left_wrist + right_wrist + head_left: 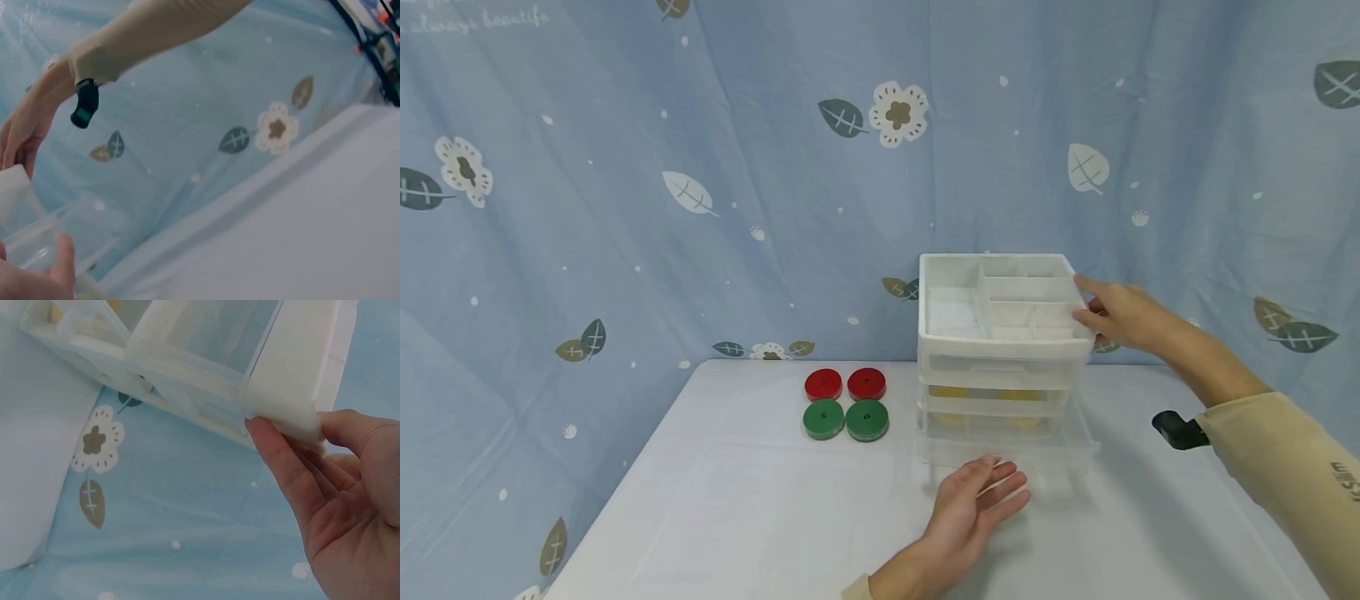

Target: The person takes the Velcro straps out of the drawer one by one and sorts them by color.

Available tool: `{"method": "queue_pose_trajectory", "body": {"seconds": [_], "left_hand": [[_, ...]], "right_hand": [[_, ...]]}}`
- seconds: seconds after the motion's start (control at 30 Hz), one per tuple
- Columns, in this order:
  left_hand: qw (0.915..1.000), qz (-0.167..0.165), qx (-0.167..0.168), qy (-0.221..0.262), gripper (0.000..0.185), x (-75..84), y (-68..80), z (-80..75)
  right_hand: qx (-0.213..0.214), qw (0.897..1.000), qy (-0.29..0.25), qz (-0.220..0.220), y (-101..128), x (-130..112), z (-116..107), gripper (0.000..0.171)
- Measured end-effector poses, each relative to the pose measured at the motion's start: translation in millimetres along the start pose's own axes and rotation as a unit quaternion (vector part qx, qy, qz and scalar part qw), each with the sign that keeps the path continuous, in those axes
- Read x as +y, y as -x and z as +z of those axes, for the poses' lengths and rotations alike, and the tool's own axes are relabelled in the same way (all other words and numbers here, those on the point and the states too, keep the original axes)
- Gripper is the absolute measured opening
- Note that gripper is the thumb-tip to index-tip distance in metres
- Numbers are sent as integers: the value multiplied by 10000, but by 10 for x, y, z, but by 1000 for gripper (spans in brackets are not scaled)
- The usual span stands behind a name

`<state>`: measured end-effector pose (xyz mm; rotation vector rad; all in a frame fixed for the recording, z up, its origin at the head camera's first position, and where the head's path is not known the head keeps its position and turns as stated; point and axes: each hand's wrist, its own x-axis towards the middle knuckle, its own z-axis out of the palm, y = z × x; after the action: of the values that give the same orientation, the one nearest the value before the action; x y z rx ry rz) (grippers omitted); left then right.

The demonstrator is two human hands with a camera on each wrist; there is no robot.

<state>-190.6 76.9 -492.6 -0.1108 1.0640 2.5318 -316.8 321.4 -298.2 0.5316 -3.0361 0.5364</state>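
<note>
A white plastic drawer organizer (1004, 349) with a divided top tray (951, 310) stands at the back of the table. Its clear bottom drawer (1060, 454) sticks out at the front, and yellow things (1022, 408) show through the plastic. With thumb and fingers, my right hand (1116, 312) grips the organizer's upper right edge; the right wrist view shows the fingertips (256, 427) against its white top part (290, 369). My left hand (973, 508) is just in front of the bottom drawer, palm turned toward the right, fingers loosely extended and holding nothing.
Left of the organizer, two red rolls (867, 384) lie behind two green rolls (867, 420) on the white table (730, 500). A blue patterned curtain (775, 167) hangs behind. A black wrist device (1180, 431) is worn at the right sleeve.
</note>
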Motion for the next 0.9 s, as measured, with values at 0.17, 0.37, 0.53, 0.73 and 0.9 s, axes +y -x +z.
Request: {"method": "queue_pose_trajectory", "body": {"seconds": [0.17, 0.37, 0.53, 0.73, 0.9], "left_hand": [[9978, 292, 338, 497, 31, -78, -4, 126], [9938, 566, 594, 756, 31, -145, -9, 216], [9916, 612, 718, 886, 31, -167, -12, 246], [9909, 623, 767, 913, 33, -170, -16, 251], [9904, 645, 800, 920, 32, -178, -31, 259]], "right_hand": [[59, 10000, 63, -49, 0, 9, 9, 71], [92, 9999, 7, -40, 1, 9, 16, 71], [95, 9999, -33, -17, 5, 15, 14, 71], [135, 9999, -70, -69, 12, 13, 20, 71], [170, 9998, -11, -96, 18, 11, 25, 70]]}}
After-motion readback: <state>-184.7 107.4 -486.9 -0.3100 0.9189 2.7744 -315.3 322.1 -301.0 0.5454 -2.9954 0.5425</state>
